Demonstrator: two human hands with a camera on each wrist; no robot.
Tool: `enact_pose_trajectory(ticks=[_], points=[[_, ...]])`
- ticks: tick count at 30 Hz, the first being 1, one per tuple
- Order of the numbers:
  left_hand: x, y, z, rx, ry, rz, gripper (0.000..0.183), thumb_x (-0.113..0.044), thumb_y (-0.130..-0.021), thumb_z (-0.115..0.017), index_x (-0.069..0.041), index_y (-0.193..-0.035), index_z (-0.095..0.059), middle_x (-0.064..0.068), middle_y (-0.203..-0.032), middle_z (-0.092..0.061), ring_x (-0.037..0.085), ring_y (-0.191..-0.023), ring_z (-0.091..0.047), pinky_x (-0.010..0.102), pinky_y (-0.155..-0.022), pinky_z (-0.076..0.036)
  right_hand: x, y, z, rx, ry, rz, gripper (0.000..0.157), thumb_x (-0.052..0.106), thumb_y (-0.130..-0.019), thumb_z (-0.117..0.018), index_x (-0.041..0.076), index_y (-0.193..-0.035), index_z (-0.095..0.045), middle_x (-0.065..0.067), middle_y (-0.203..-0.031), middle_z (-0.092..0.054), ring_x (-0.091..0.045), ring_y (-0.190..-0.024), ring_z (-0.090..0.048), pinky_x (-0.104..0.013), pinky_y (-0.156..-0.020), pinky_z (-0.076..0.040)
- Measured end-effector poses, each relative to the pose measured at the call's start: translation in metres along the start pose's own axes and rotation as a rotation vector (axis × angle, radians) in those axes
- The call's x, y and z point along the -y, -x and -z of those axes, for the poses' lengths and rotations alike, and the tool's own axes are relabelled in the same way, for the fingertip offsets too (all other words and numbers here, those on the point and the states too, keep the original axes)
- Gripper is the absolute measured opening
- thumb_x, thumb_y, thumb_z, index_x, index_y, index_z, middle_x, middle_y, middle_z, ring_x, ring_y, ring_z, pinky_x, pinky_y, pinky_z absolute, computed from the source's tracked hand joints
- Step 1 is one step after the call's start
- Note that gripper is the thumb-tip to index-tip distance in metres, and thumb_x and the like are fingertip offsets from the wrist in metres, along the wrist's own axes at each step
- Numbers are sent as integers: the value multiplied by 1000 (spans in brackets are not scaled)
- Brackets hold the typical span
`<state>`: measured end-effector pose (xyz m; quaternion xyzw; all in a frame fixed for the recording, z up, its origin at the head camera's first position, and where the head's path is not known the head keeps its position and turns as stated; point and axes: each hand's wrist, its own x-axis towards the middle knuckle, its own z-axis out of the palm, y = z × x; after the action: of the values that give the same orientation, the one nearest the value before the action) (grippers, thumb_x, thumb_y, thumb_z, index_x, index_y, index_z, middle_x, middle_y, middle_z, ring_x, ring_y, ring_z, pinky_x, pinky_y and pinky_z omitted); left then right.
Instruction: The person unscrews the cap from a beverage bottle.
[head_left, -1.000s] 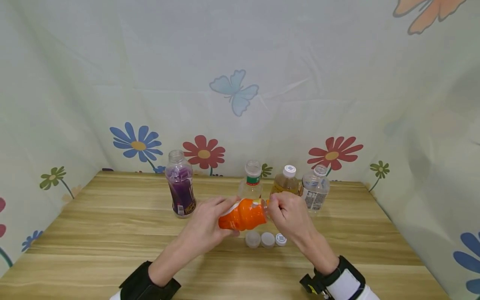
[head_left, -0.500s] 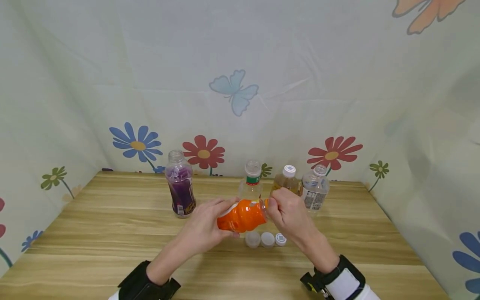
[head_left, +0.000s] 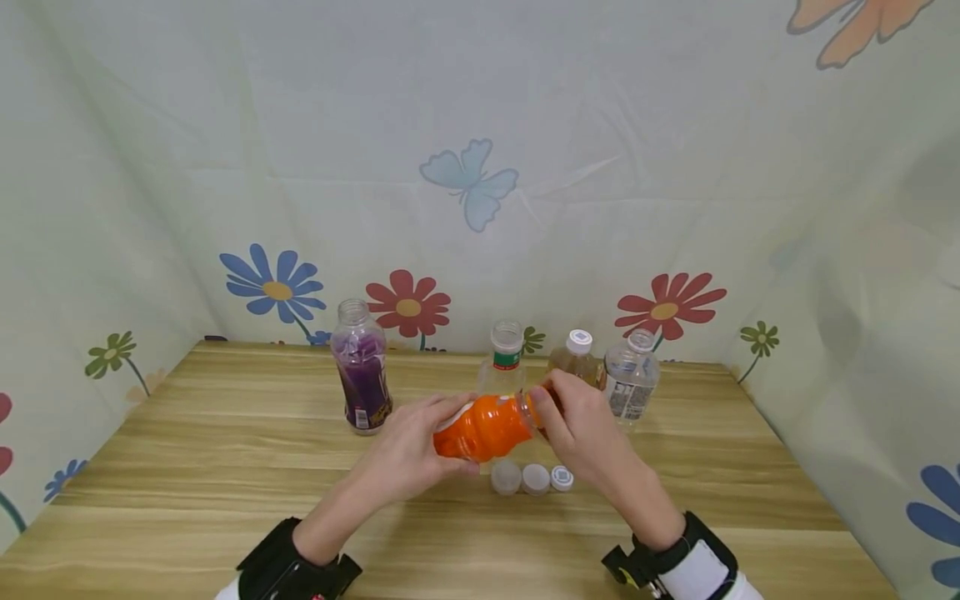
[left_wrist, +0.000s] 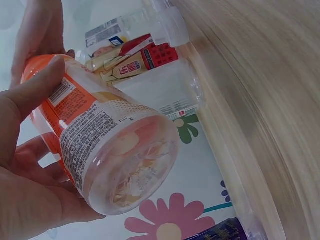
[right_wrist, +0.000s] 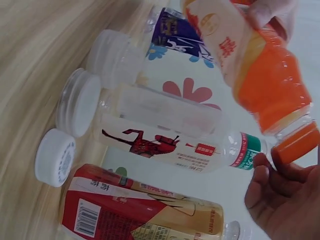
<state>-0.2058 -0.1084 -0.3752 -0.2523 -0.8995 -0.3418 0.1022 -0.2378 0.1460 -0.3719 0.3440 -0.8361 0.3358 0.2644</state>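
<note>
Tilted on its side above the table, an orange-wrapped bottle [head_left: 487, 429] is gripped around its body by my left hand [head_left: 412, 446]. Its clear base [left_wrist: 132, 165] faces the left wrist view. My right hand [head_left: 588, 425] pinches the orange cap [right_wrist: 297, 142] at the bottle's neck, fingers curled against it in the right wrist view. Below the bottle, three loose caps lie in a row: a translucent cap [head_left: 506, 477], a whitish cap [head_left: 536, 479] and a white printed cap [head_left: 562, 478].
A purple-labelled bottle [head_left: 363, 379] stands uncapped at left on the wooden table [head_left: 225, 467]. Behind my hands stand a clear bottle with a green neck band [head_left: 506, 360], an amber bottle with a white cap [head_left: 573, 360] and a clear uncapped bottle [head_left: 632, 379]. Patterned fabric hangs behind.
My right hand has turned at the neck, its fist loosening into a pinch with more of the orange cap showing. The left hand stays nearly still around the bottle.
</note>
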Motion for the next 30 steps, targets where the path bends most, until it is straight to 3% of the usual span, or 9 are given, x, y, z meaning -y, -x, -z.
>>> enact_pose_trajectory(ticks=[5,11,17,25,30], points=[[3,-1,-1,4,-13,11,78,-28,-73,-96,-12,-142,-62,5,-127,-68,25,-111,-65,50,-97,-52,8,-2,7,94,-40,-176,27,30,-110,-50,10,-99,-63,8,-75,-57,-7,-63,-55,-26,-58,-53],[5,-1,-3,-33,-52,9,78,-28,-71,-96,-11,-140,-63,7,-127,-68,27,-112,-64,51,-97,-52,11,-4,13,191,-86,-316,35,39,-109,-51,9,-111,-68,3,-82,-65,-11,-67,-60,-29,-61,-55],[6,-1,-4,-54,-64,23,78,-27,-71,-97,-13,-140,-64,7,-127,-68,27,-113,-64,53,-98,-50,11,-5,14,235,-151,-351,35,40,-106,-57,7,-113,-68,-4,-82,-67,-14,-67,-61,-30,-59,-55],[6,-1,-4,-68,-66,8,79,-25,-71,-97,-12,-140,-64,8,-125,-68,27,-111,-65,52,-96,-52,16,-6,17,253,-181,-396,28,31,-105,-62,7,-118,-67,-3,-92,-69,-17,-73,-63,-30,-62,-57],[7,-1,-3,-73,-72,-2,79,-24,-70,-98,-12,-140,-64,9,-125,-69,28,-110,-66,51,-96,-52,17,-6,17,268,-199,-409,28,31,-105,-61,7,-119,-67,-1,-88,-66,-25,-75,-63,-30,-61,-55]])
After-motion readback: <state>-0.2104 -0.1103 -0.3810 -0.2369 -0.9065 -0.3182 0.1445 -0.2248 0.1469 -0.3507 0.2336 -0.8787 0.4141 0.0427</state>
